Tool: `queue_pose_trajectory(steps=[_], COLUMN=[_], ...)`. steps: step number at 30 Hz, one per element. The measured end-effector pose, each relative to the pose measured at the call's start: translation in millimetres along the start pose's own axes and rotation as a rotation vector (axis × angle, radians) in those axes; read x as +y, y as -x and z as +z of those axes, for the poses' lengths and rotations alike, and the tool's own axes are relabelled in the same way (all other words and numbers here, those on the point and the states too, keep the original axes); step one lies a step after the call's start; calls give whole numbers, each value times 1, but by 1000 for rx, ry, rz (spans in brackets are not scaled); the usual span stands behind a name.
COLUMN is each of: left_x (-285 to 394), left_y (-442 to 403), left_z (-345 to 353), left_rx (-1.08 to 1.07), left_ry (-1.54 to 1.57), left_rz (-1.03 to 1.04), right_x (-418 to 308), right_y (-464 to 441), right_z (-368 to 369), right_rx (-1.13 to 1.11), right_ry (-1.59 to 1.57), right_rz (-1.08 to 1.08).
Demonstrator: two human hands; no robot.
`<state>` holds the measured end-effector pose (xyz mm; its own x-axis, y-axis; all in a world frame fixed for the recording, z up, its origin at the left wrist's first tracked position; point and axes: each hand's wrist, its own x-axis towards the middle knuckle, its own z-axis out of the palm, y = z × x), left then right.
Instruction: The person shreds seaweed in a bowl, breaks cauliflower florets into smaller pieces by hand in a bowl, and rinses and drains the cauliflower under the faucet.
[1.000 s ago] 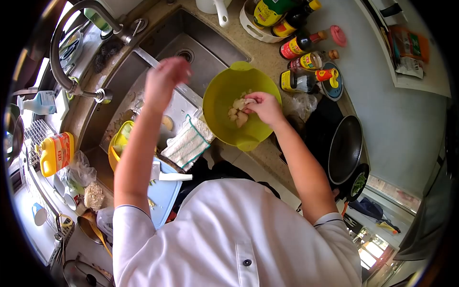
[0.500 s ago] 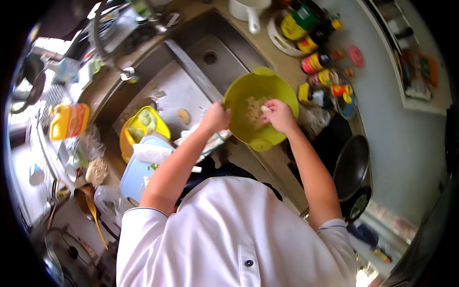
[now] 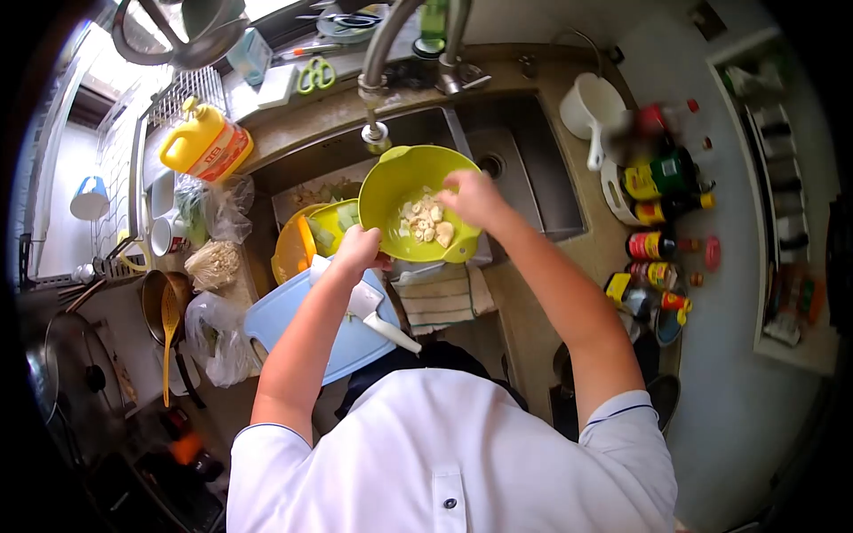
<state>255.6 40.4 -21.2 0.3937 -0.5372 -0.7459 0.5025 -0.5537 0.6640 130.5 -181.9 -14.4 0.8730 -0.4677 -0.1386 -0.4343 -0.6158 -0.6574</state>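
A yellow-green bowl point(image 3: 378, 200) with pale food pieces point(image 3: 426, 220) in it is held over the sink, below the faucet. My left hand point(image 3: 361, 249) is closed on its left rim. My right hand point(image 3: 471, 197) is at the bowl's right rim with its fingers curled; whether they hold anything is hidden. Left of the bowl, a smaller yellow container point(image 3: 336, 215) holds pale green pieces. A white-handled knife point(image 3: 373, 313) lies on the blue cutting board point(image 3: 293, 311) close to my left forearm.
The faucet point(image 3: 375, 133) hangs over the sink point(image 3: 560, 200). Sauce bottles point(image 3: 650, 244) and a white pot point(image 3: 591, 105) stand at the right. A yellow jug point(image 3: 206, 147), plastic bags point(image 3: 218, 333) and a pan with a slotted spoon point(image 3: 169, 311) are at the left. A striped cloth point(image 3: 444, 298) hangs at the sink's front edge.
My left hand has come to the bowl and taken its rim. The bowl has moved left over the sink, toward the faucet. My right hand has risen from the food to the rim. The view has turned.
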Motion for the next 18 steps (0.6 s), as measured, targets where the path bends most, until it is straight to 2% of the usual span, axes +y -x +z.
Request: queue_pose_trajectory(steps=[2, 4, 6, 9, 10, 12, 13, 14, 16, 18], left_x=[0, 0, -3, -1, 1, 6, 5, 6, 6, 2], left_y=[-17, -30, -44, -52, -52, -54, -55, -56, -59, -60], left_z=[-8, -12, -16, -20, -22, -24, -25, -24, -24, -23], left_rx=[38, 57, 107, 112, 108, 127, 143, 143, 181, 205], left_ry=[54, 93, 186, 206, 205, 234, 243, 254, 292, 306], left_rz=[35, 41, 138, 132, 130, 128, 128, 127, 135, 148], right_x=[-2, 8, 26, 15, 4, -17, -18, -2, -18, -11], right_y=[-59, -111, -150, -163, -162, -147, -138, -134, -119, -117], right_z=[-16, -28, -32, -47, -48, -43, -31, -20, -1, 34], right_rx=[177, 574, 738, 220, 205, 4, 66, 194, 160, -84], right_ry=[243, 541, 856, 891, 899, 857, 786, 822, 704, 361], right_rz=[-16, -195, -187, 80, 73, 159, 121, -156, -249, -146])
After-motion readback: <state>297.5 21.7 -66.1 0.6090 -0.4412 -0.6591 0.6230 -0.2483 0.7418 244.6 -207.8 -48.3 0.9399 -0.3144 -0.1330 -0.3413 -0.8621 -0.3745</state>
